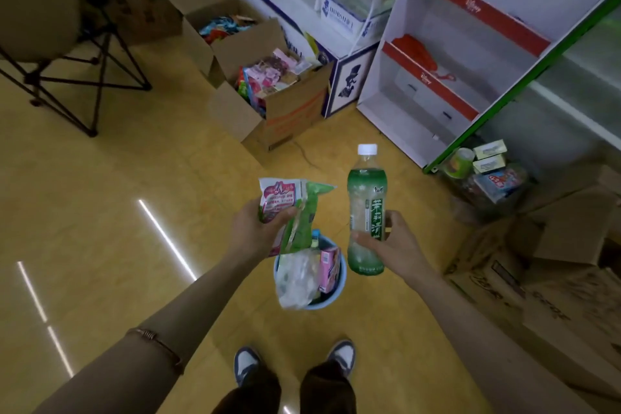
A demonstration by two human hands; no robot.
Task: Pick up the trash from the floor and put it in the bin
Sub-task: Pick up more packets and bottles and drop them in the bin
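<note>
My left hand [250, 227] grips a bunch of snack wrappers [289, 212], pink and green, held just above the far-left rim of the light blue bin [340, 289]. The bin stands on the floor in front of my feet and holds a clear plastic bag [295, 279] and a pink carton [327, 270]. My right hand [391, 245] holds a green tea bottle [366, 212] with a white cap upright, a little right of the bin and above it.
Open cardboard boxes of snacks [268, 91] stand on the yellow floor ahead. White display shelves [447, 70] rise at the right, with more cartons [537, 265] low on the right. A folding chair [57, 44] stands at the far left.
</note>
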